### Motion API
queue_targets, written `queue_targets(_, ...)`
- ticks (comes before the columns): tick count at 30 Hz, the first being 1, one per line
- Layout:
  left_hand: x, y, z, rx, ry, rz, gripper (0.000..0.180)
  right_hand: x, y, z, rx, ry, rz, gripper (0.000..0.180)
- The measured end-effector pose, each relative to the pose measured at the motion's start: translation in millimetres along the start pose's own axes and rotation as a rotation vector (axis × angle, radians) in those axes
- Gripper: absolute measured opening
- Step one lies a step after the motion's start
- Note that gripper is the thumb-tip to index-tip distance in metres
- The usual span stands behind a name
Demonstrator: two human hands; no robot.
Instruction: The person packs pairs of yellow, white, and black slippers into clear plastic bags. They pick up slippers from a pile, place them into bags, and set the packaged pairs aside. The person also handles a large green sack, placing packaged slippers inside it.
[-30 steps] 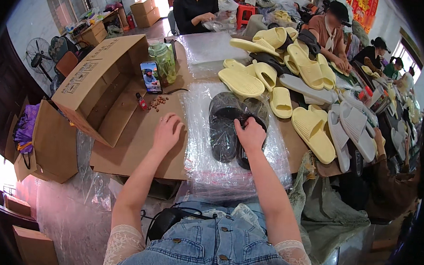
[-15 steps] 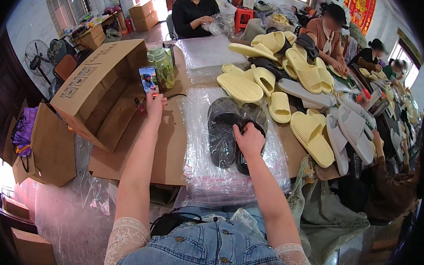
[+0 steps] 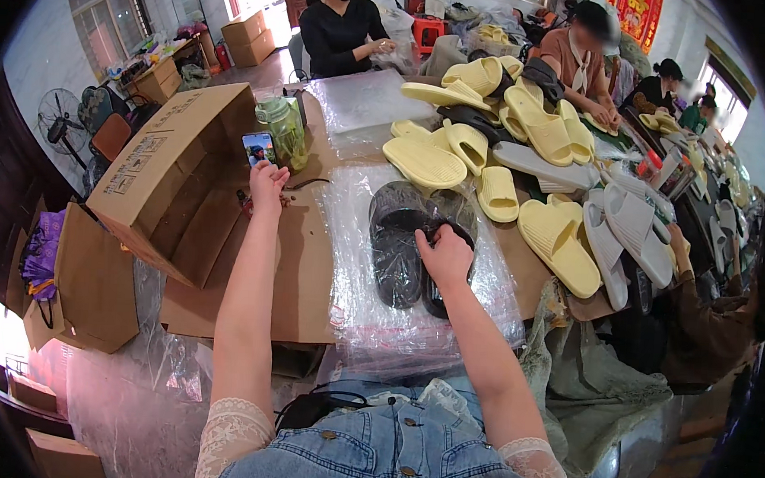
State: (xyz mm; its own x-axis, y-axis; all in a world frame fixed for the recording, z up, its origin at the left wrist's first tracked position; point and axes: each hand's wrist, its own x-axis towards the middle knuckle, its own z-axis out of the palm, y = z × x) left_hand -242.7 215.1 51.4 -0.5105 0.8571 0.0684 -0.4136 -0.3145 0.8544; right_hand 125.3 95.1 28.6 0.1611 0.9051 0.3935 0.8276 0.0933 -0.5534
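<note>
A pair of black slippers [image 3: 394, 257] lies side by side on a stack of clear plastic bags [image 3: 352, 237], with shiny clear film over at least part of them. My right hand [image 3: 447, 255] is closed at the strap of the right slipper; its fingertips are partly hidden. Farther left, a phone [image 3: 258, 148] with a lit screen leans upright against a green-tinted bottle [image 3: 282, 130]. The fingers of my left hand [image 3: 268, 185] are apart, and their tips touch the phone's lower part without wrapping round it.
An open cardboard box [image 3: 174, 163] lies on its side at the left. Yellow slippers [image 3: 559, 248] and grey slippers [image 3: 638, 235] are heaped at the right. More flat plastic bags [image 3: 372, 100] lie at the far side. Co-workers [image 3: 346, 29] sit beyond the table. A grey-green cloth [image 3: 565, 378] hangs at the near right edge.
My left hand has shifted slightly, its fingertips now on the phone's lower part, and the phone's picture differs. The right hand stays at the slipper. The whole view has moved a little.
</note>
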Motion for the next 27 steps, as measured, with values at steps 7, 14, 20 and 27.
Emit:
queue_targets(7, -66, 10, 42, 0.237, -0.390, 0.056, 0.015, 0, 0, 0, -0.004, -0.005, 0.006, 0.044)
queue_targets(14, -190, -7, 84, 1.065, -0.872, 0.769, 0.027, 1, 2, 0, -0.030, -0.016, 0.025, 0.045)
queue_targets(20, -52, -16, 32, 0.863, -0.128, 0.611, 0.026, 0, -5, -1, -0.007, -0.012, 0.010, 0.045)
queue_targets(27, 9, 1, 6, 0.382, 0.082, 0.145, 0.021, 0, -4, -3, 0.006, -0.005, 0.010, 0.043)
